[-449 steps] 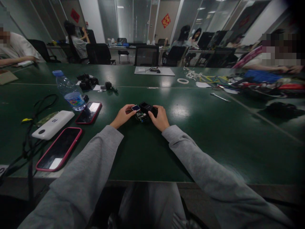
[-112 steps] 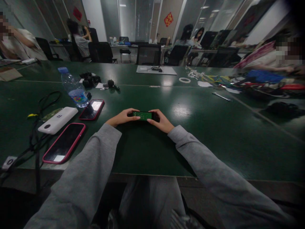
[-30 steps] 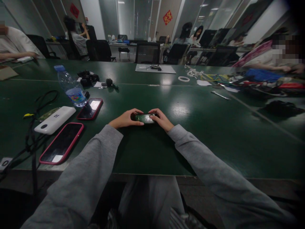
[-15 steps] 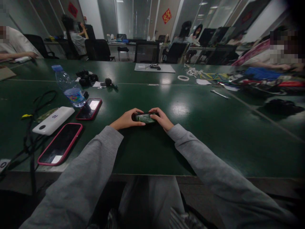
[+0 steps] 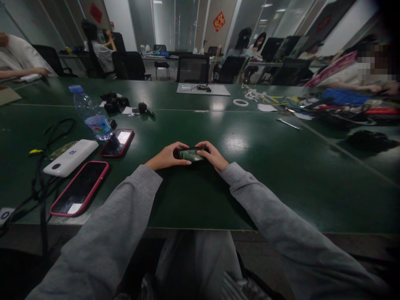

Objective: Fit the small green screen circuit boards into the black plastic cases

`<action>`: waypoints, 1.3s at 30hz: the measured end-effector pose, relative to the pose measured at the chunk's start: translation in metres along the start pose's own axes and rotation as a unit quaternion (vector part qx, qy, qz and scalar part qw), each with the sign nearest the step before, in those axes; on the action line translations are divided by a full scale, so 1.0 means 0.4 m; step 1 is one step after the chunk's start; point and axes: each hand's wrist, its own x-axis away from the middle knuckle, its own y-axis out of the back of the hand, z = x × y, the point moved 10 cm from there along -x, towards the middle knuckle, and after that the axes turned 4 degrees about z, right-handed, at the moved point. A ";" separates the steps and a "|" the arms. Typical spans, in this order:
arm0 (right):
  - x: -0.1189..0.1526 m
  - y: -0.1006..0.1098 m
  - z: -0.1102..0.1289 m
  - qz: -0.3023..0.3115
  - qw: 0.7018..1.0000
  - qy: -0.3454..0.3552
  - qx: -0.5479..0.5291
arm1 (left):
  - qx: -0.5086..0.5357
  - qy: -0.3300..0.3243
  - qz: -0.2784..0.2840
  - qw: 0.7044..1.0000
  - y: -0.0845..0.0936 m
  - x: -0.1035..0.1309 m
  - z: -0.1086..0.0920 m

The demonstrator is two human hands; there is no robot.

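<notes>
Between my two hands lies a dark phone point(image 5: 189, 155), turned sideways, with a greenish picture on its lit screen. My left hand point(image 5: 171, 156) grips its left end, thumb along the near edge and fingers at the far edge. At the other end, my right hand point(image 5: 212, 155) is closed around the phone, and its thumb rests over the screen. Both hands are low over the green table point(image 5: 193, 196). Fingers under the phone are hidden.
To the left lie a red-edged phone point(image 5: 79, 188), another red-edged phone point(image 5: 117, 143), a white power bank point(image 5: 71, 158), black cables point(image 5: 37, 183) and a water bottle point(image 5: 98, 125). A wrench point(image 5: 289, 124) and tangled cables point(image 5: 343, 104) lie right. Other people sit around.
The picture on the phone's screen looks different. My hands and the phone stay nearly where they were, and the view has shifted very slightly.
</notes>
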 end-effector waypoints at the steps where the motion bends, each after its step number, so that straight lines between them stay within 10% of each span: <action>1: 0.000 0.000 -0.002 0.000 1.000 -0.004 -0.004 | 0.001 0.001 0.000 1.000 -0.001 0.000 0.002; 39: -0.002 -0.009 -0.002 0.036 0.999 -0.005 -0.035 | 0.060 0.016 -0.034 0.998 0.032 -0.010 0.065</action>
